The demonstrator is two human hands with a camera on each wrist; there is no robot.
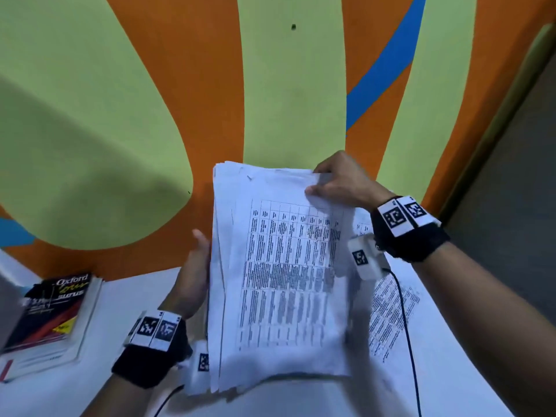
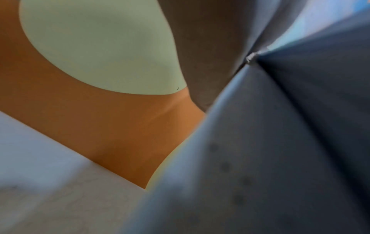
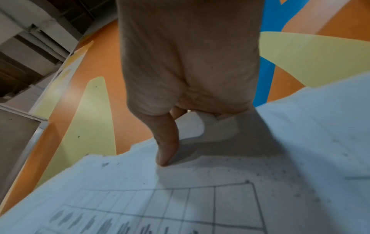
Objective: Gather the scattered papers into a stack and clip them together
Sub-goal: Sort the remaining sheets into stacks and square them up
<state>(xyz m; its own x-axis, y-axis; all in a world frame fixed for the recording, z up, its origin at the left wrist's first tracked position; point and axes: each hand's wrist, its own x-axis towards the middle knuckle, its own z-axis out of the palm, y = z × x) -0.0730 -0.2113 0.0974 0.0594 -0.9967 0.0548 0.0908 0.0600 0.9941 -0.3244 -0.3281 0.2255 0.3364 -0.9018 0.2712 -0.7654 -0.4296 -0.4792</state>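
Observation:
A thick stack of white printed papers (image 1: 285,281) stands upright on its lower edge on the white table (image 1: 126,299), its top sheet showing a table of text. My left hand (image 1: 195,266) holds the stack's left edge with the thumb in front; its fingers are hidden behind the sheets. My right hand (image 1: 337,182) grips the top right corner, thumb (image 3: 167,147) pressed on the top sheet (image 3: 200,197) and fingers curled over the edge. A staple (image 1: 249,177) shows near the top left. In the left wrist view the papers (image 2: 260,158) fill the right side, blurred. One printed sheet (image 1: 391,311) lies flat on the table to the right.
Stacked books (image 1: 51,311), the top one marked Oxford, lie at the table's left. An orange, green and blue painted wall (image 1: 150,115) rises directly behind the table. A dark panel (image 1: 511,206) stands at the right. A black cable (image 1: 406,326) crosses the loose sheet.

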